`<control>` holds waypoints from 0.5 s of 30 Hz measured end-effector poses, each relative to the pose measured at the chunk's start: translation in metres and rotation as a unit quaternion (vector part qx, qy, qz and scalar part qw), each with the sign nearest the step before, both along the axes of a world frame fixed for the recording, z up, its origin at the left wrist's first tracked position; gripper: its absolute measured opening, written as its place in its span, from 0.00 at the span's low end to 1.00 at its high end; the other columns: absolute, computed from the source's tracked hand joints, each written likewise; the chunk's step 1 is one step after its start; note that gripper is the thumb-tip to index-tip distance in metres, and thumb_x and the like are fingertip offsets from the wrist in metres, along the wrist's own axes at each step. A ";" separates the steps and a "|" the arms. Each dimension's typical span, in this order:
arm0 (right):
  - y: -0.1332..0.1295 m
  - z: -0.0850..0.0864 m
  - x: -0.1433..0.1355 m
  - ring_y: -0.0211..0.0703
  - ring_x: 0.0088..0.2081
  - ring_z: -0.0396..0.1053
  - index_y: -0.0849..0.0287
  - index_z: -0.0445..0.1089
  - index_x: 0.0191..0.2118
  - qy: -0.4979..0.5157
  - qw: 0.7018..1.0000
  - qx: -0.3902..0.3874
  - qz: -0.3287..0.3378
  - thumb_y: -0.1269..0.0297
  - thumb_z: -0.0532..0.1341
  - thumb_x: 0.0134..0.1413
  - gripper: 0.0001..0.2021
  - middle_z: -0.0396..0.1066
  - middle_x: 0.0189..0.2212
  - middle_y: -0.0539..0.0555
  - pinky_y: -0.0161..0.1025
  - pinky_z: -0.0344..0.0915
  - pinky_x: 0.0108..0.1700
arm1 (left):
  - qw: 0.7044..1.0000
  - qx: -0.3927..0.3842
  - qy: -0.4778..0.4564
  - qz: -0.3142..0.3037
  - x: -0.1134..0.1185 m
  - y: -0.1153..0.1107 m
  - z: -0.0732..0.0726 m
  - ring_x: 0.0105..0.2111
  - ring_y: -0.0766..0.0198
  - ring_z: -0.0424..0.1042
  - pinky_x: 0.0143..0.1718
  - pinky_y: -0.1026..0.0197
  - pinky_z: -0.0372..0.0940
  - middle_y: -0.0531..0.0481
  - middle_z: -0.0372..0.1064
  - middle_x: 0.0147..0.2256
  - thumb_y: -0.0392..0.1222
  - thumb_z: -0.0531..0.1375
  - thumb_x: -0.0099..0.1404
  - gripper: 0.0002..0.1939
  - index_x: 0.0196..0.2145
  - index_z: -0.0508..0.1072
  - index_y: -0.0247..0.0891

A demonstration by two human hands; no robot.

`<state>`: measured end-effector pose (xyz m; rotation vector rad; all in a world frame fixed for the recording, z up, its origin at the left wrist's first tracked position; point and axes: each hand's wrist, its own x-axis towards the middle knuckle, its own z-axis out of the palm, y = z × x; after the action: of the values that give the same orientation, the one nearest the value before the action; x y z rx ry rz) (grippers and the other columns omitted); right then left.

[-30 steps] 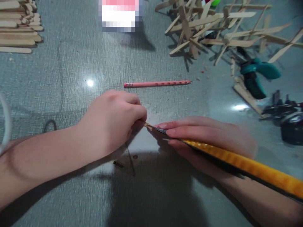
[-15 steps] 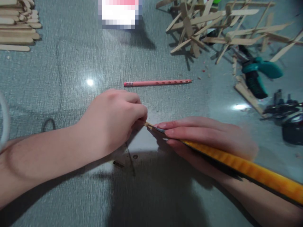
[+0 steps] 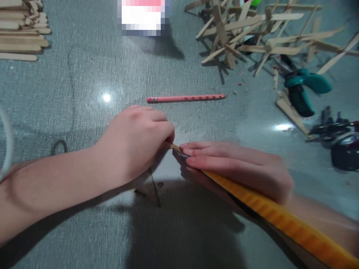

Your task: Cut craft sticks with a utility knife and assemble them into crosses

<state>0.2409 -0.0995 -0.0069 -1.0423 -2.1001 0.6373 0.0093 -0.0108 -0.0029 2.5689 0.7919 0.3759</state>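
My left hand [image 3: 137, 140] is closed, thumb and fingers pinching a thin wooden stick [image 3: 175, 147] low over the table. Only a short end of the stick shows past the fingertips; the rest is hidden. My right hand [image 3: 238, 164] is wrapped around a long orange-handled tool [image 3: 258, 203] with a dark edge. The handle slants away to the lower right. A narrow metal tip [image 3: 183, 154] shows by the right fingertips, meeting or nearly meeting the stick; actual contact is hard to make out. The tool's exact kind cannot be told.
A pink pencil [image 3: 186, 98] lies beyond my hands. Flat craft sticks [image 3: 22, 48] are stacked far left, and joined stick frames [image 3: 224, 31] stand far right. Teal-handled pliers [image 3: 301, 86] and a dark object [image 3: 346, 149] lie at right. A blurred-out item [image 3: 143, 16] is at the back.
My right hand and the orange-handled tool have shifted slightly left, and the handle now slants more steeply downward. My left hand stays almost in place on the stick.
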 end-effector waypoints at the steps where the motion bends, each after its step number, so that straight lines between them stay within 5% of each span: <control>1: 0.000 -0.001 0.001 0.49 0.46 0.85 0.50 0.80 0.49 -0.005 1.000 0.000 0.005 0.74 0.67 0.64 0.13 0.85 0.43 0.51 0.41 0.83 0.53 | 1.000 0.000 -0.002 -0.003 0.000 0.000 0.000 0.35 0.59 0.78 0.43 0.56 0.72 0.50 0.80 0.33 0.32 0.57 0.70 0.12 0.34 0.80 0.38; 11: 0.007 0.006 0.006 0.50 0.48 0.84 0.57 0.81 0.39 -0.090 0.983 0.140 0.078 0.73 0.67 0.65 0.06 0.86 0.42 0.57 0.41 0.85 0.48 | 0.997 0.066 -0.030 -0.042 -0.001 -0.006 -0.008 0.33 0.60 0.74 0.38 0.57 0.67 0.48 0.77 0.34 0.31 0.53 0.74 0.12 0.35 0.73 0.36; 15: 0.002 0.017 -0.002 0.43 0.40 0.85 0.52 0.80 0.33 -0.099 0.967 0.224 0.071 0.72 0.70 0.61 0.07 0.86 0.35 0.48 0.38 0.85 0.44 | 0.991 0.083 -0.076 -0.074 -0.004 -0.011 -0.003 0.33 0.61 0.70 0.36 0.58 0.67 0.48 0.75 0.35 0.29 0.51 0.75 0.12 0.36 0.71 0.36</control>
<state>0.2390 -0.0980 0.0097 -0.7255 -2.3579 0.1076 0.0053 -0.0222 -0.0063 2.6919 0.5310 0.6046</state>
